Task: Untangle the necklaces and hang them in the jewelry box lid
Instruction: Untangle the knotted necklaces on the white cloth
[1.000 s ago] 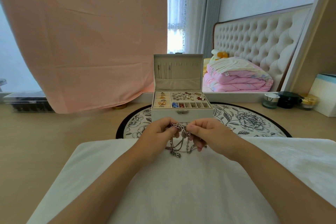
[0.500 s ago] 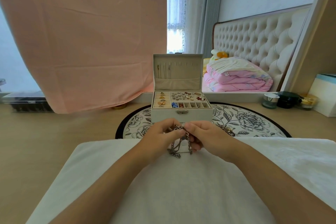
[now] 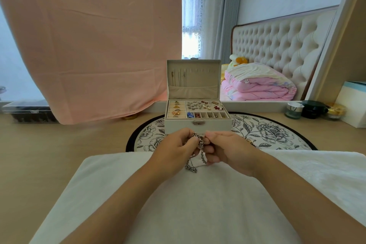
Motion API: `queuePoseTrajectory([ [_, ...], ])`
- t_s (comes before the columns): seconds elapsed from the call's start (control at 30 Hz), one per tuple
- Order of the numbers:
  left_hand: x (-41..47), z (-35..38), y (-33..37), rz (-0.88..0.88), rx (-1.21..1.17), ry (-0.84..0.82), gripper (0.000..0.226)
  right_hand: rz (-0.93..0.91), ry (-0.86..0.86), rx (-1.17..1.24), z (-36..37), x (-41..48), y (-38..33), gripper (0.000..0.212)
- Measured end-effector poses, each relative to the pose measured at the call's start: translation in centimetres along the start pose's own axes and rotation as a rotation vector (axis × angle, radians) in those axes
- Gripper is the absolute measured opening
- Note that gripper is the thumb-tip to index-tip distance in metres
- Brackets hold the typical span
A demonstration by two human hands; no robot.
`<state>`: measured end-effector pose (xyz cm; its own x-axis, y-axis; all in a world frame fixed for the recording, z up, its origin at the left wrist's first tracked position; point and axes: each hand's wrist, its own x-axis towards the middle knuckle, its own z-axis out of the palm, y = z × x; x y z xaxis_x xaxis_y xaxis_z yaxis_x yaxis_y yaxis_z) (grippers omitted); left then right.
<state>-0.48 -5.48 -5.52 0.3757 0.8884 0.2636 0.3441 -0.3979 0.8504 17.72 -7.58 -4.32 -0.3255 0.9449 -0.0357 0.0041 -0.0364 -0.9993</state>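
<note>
From the head camera we see both hands meeting just above the picture's middle, over the far edge of a white towel [image 3: 198, 204] spread on the wooden desk [image 3: 49, 154]. Our left hand [image 3: 178, 148] is curled, with thumb and forefinger pinching the top of the tangled necklaces [image 3: 199, 143]. Our right hand [image 3: 229, 152], at three o'clock from the left, is curled as well; its thumb and forefinger nip the same knot from the other side, and its lower fingers [image 3: 211, 159] fold under beside the chains. The silver links hang from the pinch toward six o'clock, and their lowest loop lies on the towel. Neither hand is relaxed; both grasp the tangle, fingertips nearly touching. At twelve o'clock from the hands the jewelry box [image 3: 198, 126] stands on a round flowered mat [image 3: 267, 132], its lid [image 3: 198, 89] upright and open. A few thin chains [image 3: 179, 78] hang at the lid's nine o'clock side, and small pieces fill the tray compartments. A bit of gold chain [image 3: 250, 141] lies on the mat just beyond the right wrist. A pink cloth [image 3: 95, 45] hangs at ten o'clock, and small jars [image 3: 294, 110] stand at three o'clock from the box.
</note>
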Motion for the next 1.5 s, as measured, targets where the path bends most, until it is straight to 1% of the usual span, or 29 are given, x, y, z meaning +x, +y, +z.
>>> queuePoseTrajectory([
  [0.17, -0.1, 0.1, 0.2, 0.027, 0.018, 0.013, 0.02, -0.008, 0.072, -0.043, 0.1, -0.1, -0.1, 0.036],
  [0.27, 0.0, -0.3, 0.2, 0.04, -0.046, 0.027, 0.015, -0.074, 0.085, -0.055, 0.1, -0.2, -0.2, 0.03],
  [0.37, -0.1, -0.9, 0.0, 0.064, -0.134, -0.002, 0.006, -0.108, 0.07, -0.086, -0.2, -0.3, -0.3, 0.02],
  [0.4, -0.1, -1.1, -0.2, 0.082, -0.149, -0.016, 0.002, -0.119, 0.069, -0.146, -0.4, -0.3, -0.3, 0.017],
  [0.43, -0.1, -1.2, -0.3, 0.103, -0.139, -0.028, 0.005, -0.133, 0.086, -0.232, -0.6, -0.4, -0.2, 0.013],
  [0.5, -0.1, -1.7, -0.7, 0.153, -0.027, -0.051, 0.016, -0.178, 0.144, -0.411, -0.9, -0.4, -0.1, 0.005],
  [0.53, -0.1, -2.0, -0.7, 0.167, 0.05, -0.074, 0.02, -0.207, 0.148, -0.473, -1.1, -0.5, -0.1, 0.006],
  [0.6, -0.1, -3.1, -0.4, 0.125, 0.128, -0.199, 0.021, -0.237, 0.063, -0.523, -1.4, -0.8, -0.2, 0.009],
  [0.67, -0.5, -4.0, 0.5, 0.016, 0.171, -0.404, 0.015, -0.202, -0.045, -0.529, -1.6, -1.1, -0.3, 0.008],
  [0.73, -0.9, -4.6, 1.3, -0.106, 0.262, -0.567, 0.008, -0.158, -0.078, -0.606, -1.6, -1.1, 0.0, 0.011],
  [0.77, -1.1, -4.7, 1.7, -0.156, 0.311, -0.603, 0.008, -0.143, -0.063, -0.665, -1.5, -1.0, 0.2, 0.015],
  [0.83, -1.1, -4.9, 2.0, -0.217, 0.391, -0.585, 0.013, -0.107, -0.027, -0.759, -1.3, -0.8, 0.6, 0.022],
  [0.9, -0.8, -4.8, 1.7, -0.216, 0.44, -0.513, 0.013, -0.072, -0.011, -0.874, -1.3, -0.7, 0.8, 0.027],
  [0.97, -0.4, -4.7, 1.1, -0.131, 0.562, -0.416, 0.018, -0.045, 0.012, -0.976, -1.2, -0.5, 0.9, 0.022],
  [1.0, -0.1, -4.6, 0.7, -0.073, 0.645, -0.396, 0.022, -0.039, 0.02, -0.998, -1.1, -0.5, 0.9, 0.017],
  [1.07, 0.2, -4.2, -0.4, 0.034, 0.761, -0.418, 0.028, -0.05, 0.026, -1.033, -0.9, -0.4, 0.6, 0.005],
  [1.1, 0.4, -4.0, -0.8, 0.063, 0.759, -0.422, 0.026, -0.057, 0.034, -1.054, -0.8, -0.4, 0.6, 0.003],
  [1.17, 0.6, -3.8, -1.6, 0.113, 0.678, -0.361, 0.013, -0.047, 0.068, -1.054, -0.9, -0.3, 0.8, 0.008],
  [1.2, 0.6, -3.7, -1.9, 0.124, 0.635, -0.305, 0.011, -0.033, 0.095, -0.981, -1.1, -0.3, 0.9, 0.01],
  [1.23, 0.7, -3.7, -2.3, 0.103, 0.554, -0.242, 0.013, -0.027, 0.121, -0.853, -1.3, -0.3, 1.1, 0.012],
  [1.27, 0.6, -3.6, -2.4, 0.047, 0.415, -0.181, 0.015, -0.037, 0.146, -0.688, -1.5, -0.2, 1.2, 0.014],
  [1.3, 0.6, -3.5, -2.5, -0.016, 0.217, -0.127, 0.015, -0.055, 0.179, -0.53, -1.6, -0.1, 1.2, 0.016],
  [1.37, 0.7, -3.4, -2.3, -0.108, -0.167, -0.034, 0.018, -0.07, 0.265, -0.276, -1.9, 0.1, 0.8, 0.021],
  [1.4, 0.8, -3.4, -2.1, -0.143, -0.303, 0.004, 0.019, -0.059, 0.3, -0.174, -1.9, 0.2, 0.6, 0.024],
  [1.43, 0.9, -3.4, -1.9, -0.173, -0.389, 0.032, 0.021, -0.033, 0.337, -0.116, -2.0, 0.4, 0.5, 0.027],
  [1.47, 0.9, -3.4, -1.8, -0.19, -0.411, 0.058, 0.022, 0.0, 0.377, -0.116, -2.3, 0.5, 0.5, 0.03],
  [1.5, 1.0, -3.6, -1.8, -0.192, -0.38, 0.088, 0.023, 0.017, 0.421, -0.187, -2.7, 0.5, 0.5, 0.035],
])
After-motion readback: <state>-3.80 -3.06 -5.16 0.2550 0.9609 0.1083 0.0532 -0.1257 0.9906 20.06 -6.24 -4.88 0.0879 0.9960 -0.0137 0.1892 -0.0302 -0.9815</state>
